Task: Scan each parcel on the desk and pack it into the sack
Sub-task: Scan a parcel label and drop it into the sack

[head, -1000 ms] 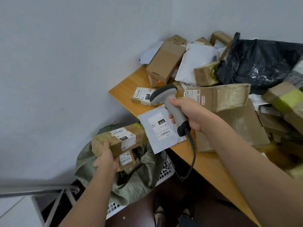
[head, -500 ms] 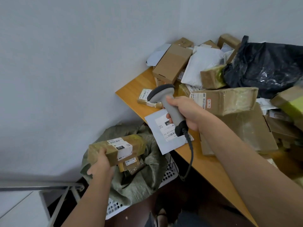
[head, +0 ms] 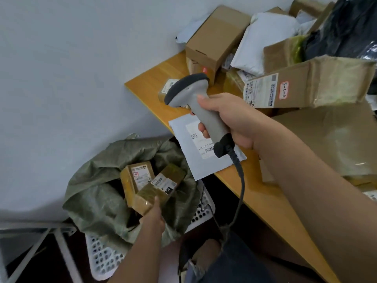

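Left hand (head: 153, 218) grips the near end of a taped brown parcel (head: 159, 187), thumb on its top edge; the rest of the fingers are hidden beneath it. Parcel is tilted, far end higher, white label with a black "010" tag facing up. It sits inside the open mouth of the green woven sack (head: 98, 190), touching or just beside a second labelled parcel (head: 135, 178) already lying in there; contact between the two cannot be confirmed. Right hand (head: 230, 119) is wrapped round the handle of a grey barcode scanner (head: 195, 107), thumb along the upper side, fingertips showing below the handle. Scanner head is dark-rimmed and points left, away from the held parcel; its black cable (head: 239, 193) hangs down off the desk edge. Right hand hovers above the desk (head: 146, 80), well apart from the left hand, which is lower and to the left. Directly under the scanner lies a flat white mailer (head: 195, 162), overhanging the desk edge toward the sack. A small labelled box (head: 166, 91) lies behind the scanner head. Further back on the desk: a plain cardboard box (head: 214, 39), a white poly bag (head: 263, 41), a long taped parcel (head: 306, 82) with a handwritten red-edged sticker, a black plastic bag (head: 346, 27). Sack rests in a white perforated basket (head: 102, 256) on the floor, against the wall.
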Available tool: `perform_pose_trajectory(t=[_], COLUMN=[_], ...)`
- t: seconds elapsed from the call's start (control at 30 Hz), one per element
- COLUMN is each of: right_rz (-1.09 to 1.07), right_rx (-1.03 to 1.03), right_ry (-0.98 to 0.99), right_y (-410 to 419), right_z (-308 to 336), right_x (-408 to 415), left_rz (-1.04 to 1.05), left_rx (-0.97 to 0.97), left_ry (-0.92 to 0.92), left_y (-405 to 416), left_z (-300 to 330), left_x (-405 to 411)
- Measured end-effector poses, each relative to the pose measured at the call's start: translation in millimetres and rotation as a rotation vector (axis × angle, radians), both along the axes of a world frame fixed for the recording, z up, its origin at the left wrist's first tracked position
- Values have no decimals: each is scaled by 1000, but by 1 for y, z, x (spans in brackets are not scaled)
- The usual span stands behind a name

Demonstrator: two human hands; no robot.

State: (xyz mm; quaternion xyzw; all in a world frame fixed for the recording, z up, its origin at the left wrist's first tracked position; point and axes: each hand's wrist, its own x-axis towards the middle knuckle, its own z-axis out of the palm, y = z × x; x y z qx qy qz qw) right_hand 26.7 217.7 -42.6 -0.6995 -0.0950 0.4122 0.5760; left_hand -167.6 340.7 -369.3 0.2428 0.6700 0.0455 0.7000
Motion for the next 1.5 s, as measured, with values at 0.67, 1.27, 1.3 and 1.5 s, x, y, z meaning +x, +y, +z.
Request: perform_pose_trajectory(t=[0.67,1.27,1.3,1.5], right_rz=[-31,-116,-115,-120], right_rx=[-3,-40,-43,-34], right_ry=[97,109,103,77], right_y=[-8,-60,-62,-69], right_z=[25,58,57,47], right_x=[9,25,26,31], left_rz=[-327,-633,-641,-620], left_rx=[-12,41,34,152], left_ry=[124,-10,4,16], left_y=[14,-40,-41,-54], left_z=[141,216,215,190], left_x=[22,129,134,158])
